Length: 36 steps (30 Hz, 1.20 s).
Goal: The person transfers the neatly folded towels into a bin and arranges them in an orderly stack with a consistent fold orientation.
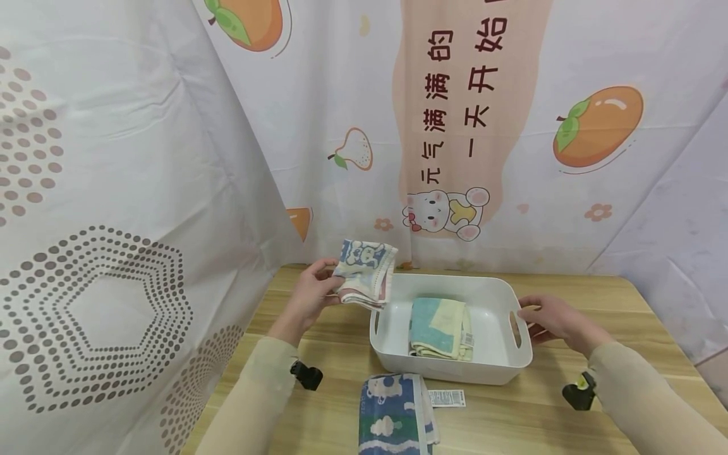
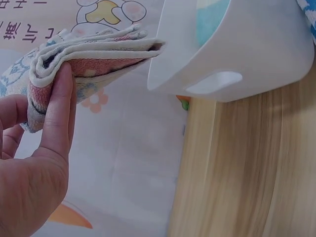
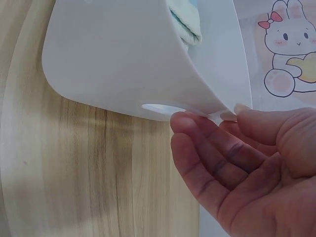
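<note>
My left hand (image 1: 311,292) pinches a folded towel (image 1: 366,273), blue and cream with a pink inner layer, in the air beside the left end of a white plastic bin (image 1: 392,357). In the left wrist view the thumb presses against the folded layers (image 2: 94,64). Inside the bin lies a folded teal and pale yellow towel (image 1: 439,325). My right hand (image 1: 554,321) holds the bin's right end, its thumb at the rim and its fingers by the handle slot (image 3: 163,108). In front of the bin lies a folded blue and green towel (image 1: 392,414).
A white label (image 1: 447,398) sticks out from the blue towel onto the wooden table (image 1: 500,423). Printed cloth (image 1: 341,82) hangs behind the table and along its left side. A small black device (image 1: 307,375) is worn at each wrist.
</note>
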### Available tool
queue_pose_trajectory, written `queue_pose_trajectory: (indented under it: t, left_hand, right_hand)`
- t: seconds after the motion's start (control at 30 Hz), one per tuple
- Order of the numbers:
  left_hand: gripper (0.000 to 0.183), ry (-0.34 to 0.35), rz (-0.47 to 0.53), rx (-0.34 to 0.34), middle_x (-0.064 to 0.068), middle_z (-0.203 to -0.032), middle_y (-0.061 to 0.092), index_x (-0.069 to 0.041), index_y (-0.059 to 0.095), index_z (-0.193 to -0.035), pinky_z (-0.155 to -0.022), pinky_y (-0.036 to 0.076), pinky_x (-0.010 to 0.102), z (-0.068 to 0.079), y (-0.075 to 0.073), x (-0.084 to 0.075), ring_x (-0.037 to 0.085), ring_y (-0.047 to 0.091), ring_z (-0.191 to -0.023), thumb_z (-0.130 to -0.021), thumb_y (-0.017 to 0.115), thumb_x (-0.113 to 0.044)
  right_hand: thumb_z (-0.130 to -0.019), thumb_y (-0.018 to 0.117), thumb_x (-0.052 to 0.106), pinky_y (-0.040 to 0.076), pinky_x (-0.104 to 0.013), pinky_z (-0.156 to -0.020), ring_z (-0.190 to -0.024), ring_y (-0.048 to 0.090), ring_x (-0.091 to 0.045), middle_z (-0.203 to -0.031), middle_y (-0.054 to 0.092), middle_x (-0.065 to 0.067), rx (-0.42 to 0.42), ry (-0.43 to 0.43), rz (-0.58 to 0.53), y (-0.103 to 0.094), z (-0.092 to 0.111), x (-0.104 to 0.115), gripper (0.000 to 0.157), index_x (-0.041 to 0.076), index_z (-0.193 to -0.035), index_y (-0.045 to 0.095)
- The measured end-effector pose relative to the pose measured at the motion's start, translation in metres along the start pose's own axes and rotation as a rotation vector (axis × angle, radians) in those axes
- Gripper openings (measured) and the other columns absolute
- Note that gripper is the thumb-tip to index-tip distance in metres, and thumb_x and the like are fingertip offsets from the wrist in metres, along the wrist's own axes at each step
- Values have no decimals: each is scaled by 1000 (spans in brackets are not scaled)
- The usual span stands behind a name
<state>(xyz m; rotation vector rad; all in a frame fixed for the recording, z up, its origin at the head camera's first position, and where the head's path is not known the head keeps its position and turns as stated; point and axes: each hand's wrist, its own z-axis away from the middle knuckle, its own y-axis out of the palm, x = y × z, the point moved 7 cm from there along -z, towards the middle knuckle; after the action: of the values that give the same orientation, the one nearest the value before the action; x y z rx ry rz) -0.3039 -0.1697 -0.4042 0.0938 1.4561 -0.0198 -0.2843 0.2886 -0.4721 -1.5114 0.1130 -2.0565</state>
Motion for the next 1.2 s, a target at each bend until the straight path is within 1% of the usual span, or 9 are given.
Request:
queue_pose_trajectory:
  t: [0.23,0.37,0.47,0.57,0.73,1.0,1.1,1.2]
  left_hand:
    - [32,-6,10,31,13,-112,56,-8,60,-125,-66,58,29,-2,12,1,22,63,-85,-94,63,1]
    - [31,-13,9,42,13,-111,56,-8,61,-124,-66,58,30,-3,17,3,23,63,-86,-94,64,1]
    - [31,-7,8,55,13,-112,56,-8,61,-124,-67,59,30,-3,22,3,23,63,-88,-94,64,1]
    - [32,3,10,72,14,-112,56,-7,61,-123,-67,59,30,-4,28,2,23,64,-87,-93,63,3]
    - [31,-2,10,108,13,-113,57,-7,61,-121,-66,59,30,-8,36,3,23,65,-87,-92,64,2]
    - [30,15,-37,130,14,-114,57,-7,63,-121,-68,60,32,-10,44,5,24,66,-87,-92,64,0]
    - [30,21,-61,141,14,-114,57,-7,63,-122,-70,61,33,-10,46,5,24,66,-87,-93,64,0]
    - [30,27,-80,149,15,-115,58,-6,64,-122,-70,61,34,-10,48,6,25,67,-87,-92,64,0]
  right_hand:
    - [-105,52,11,62,-44,-78,-84,71,-25,-98,73,-12,-17,-13,6,-1,1,1,48,-19,-140,41]
    - [-104,54,12,62,-44,-77,-85,71,-26,-100,73,-14,-28,-19,14,-2,2,2,49,-20,-140,41]
    - [-104,55,13,62,-44,-77,-85,71,-26,-101,73,-15,-35,-22,17,-3,2,3,50,-20,-140,42]
    - [-104,55,13,62,-45,-78,-85,72,-27,-101,73,-16,-41,-26,16,-3,2,3,50,-19,-140,42]
    - [-104,55,13,62,-45,-77,-85,71,-27,-100,73,-16,-47,-27,12,-3,1,1,49,-19,-139,43]
    - [-104,58,13,61,-43,-75,-84,71,-27,-101,74,-17,-48,-38,17,-4,2,2,49,-18,-139,43]
    - [-104,58,14,61,-42,-76,-86,71,-27,-105,73,-20,-68,-43,34,-6,3,5,51,-17,-141,41]
    - [-104,58,15,61,-41,-76,-88,71,-26,-111,70,-26,-108,-57,60,-9,3,9,53,-16,-143,40]
